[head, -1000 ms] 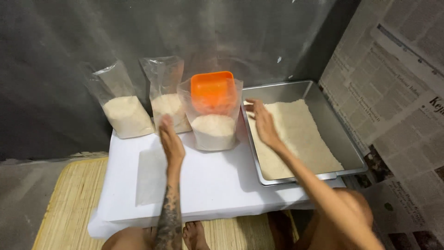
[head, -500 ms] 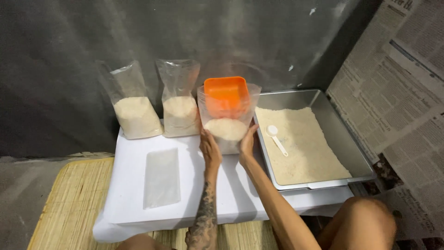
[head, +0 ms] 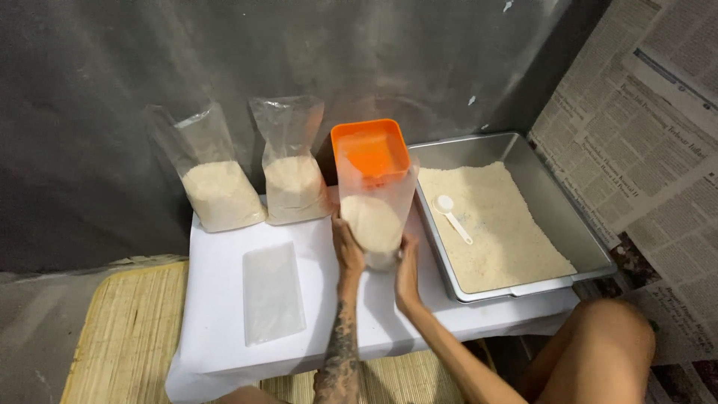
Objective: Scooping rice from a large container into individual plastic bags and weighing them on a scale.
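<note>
The bag [head: 376, 217] stood on the white surface [head: 217, 299], just left of the metal tray [head: 591, 247], with a heap of pale grain in its lower part and its clear top gaping loose above; the left hand [head: 346, 247] was cupped against the bag's left side, fingers curled round the bulge, and the right hand [head: 407, 269] pressed flat-ish against its lower right side, so both were clasping it between them rather than pinching any edge. An orange tub [head: 370, 153] sat right behind the bag, touching or nearly so; I could not tell which.

To my eye the danger was in that slack top; the plastic was thin and unsealed, and a squeeze too firm at the belly could have pushed grain upward or folded the mouth over and spilled it onto the surface. A tilt toward the tray might also have caught the tray's rim.

Two filled bags [head: 224, 194] [head: 295, 187] leaned against the wall further left of the tray; a nudge could have toppled them. A flat empty bag [head: 273, 292] lay near the left hand; a small white spoon [head: 452, 217] rested in the tray's grain.
</note>
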